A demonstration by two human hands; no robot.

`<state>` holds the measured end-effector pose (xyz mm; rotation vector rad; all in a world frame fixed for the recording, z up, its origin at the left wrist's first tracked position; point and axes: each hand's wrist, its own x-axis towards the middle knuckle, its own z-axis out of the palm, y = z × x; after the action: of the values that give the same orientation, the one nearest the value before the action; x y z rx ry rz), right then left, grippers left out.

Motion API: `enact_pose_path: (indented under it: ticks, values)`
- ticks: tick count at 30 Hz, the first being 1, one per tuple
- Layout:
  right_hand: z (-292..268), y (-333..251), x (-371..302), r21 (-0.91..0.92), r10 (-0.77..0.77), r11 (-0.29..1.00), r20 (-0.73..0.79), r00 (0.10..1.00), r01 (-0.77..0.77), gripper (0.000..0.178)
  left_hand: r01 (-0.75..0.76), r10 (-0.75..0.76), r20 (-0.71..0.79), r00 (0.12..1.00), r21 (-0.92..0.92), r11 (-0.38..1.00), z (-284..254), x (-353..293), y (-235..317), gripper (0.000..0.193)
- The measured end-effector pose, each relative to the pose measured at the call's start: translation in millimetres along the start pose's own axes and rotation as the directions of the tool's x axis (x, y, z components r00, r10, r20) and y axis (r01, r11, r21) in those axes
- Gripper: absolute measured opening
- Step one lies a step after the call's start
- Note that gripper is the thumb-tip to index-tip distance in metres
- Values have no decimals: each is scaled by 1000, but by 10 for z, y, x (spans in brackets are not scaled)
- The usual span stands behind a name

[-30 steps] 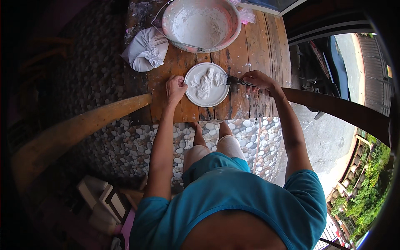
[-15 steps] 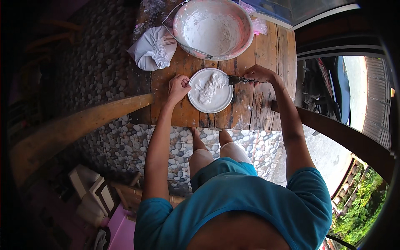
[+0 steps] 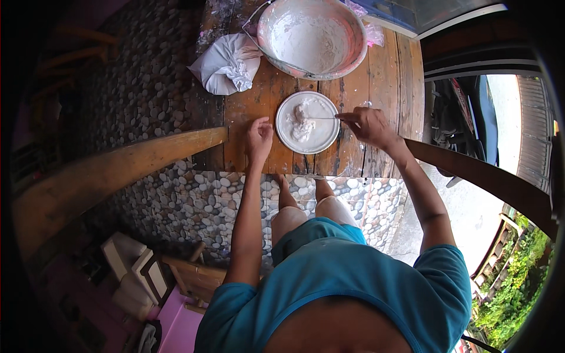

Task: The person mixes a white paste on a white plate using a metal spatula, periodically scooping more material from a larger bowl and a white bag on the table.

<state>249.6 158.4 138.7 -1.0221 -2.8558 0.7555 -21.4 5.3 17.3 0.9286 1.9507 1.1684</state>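
My right fingers point(image 3: 352, 117) pinch the scraper point(image 3: 321, 118) over the plate point(image 3: 325, 133); my left fingers point(image 3: 262, 122) curl loosely just left of it

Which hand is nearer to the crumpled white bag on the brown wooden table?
The left hand. It is on the person's side of the bag, slightly to its right; the right hand is farther off, at the round white plate's right side.

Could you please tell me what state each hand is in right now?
Left hand: beside the white plate, nothing visibly held; open or closed unclear.
Right hand: closed, holding the scraper.
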Motion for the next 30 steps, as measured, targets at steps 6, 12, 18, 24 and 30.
enact_pose_path:
  ticks: [6, 12, 18, 24, 30]
  values:
    - [551, -448, -620, -124, 55, 989, -209, 976, -82, 34, 246, -242, 39, 969, -162, 956, 74, -717, -236, 23]
    - [631, -745, -787, -45, 228, 963, -398, 889, -267, 29, 388, -358, 154, 921, -282, 877, 96, -827, -160, 30]
    - [640, -689, -729, 28, 379, 917, -371, 848, -397, 23, 243, -228, 97, 969, -198, 949, 204, -541, -169, 27]
    - [404, -548, -610, 155, 527, 849, -327, 785, -505, 20, 198, -196, 31, 980, -137, 970, 272, -443, -232, 24]
    - [414, -408, -468, 53, 463, 880, -316, 828, -472, 20, 161, -161, 1, 987, -3, 987, 230, -270, -51, 20]
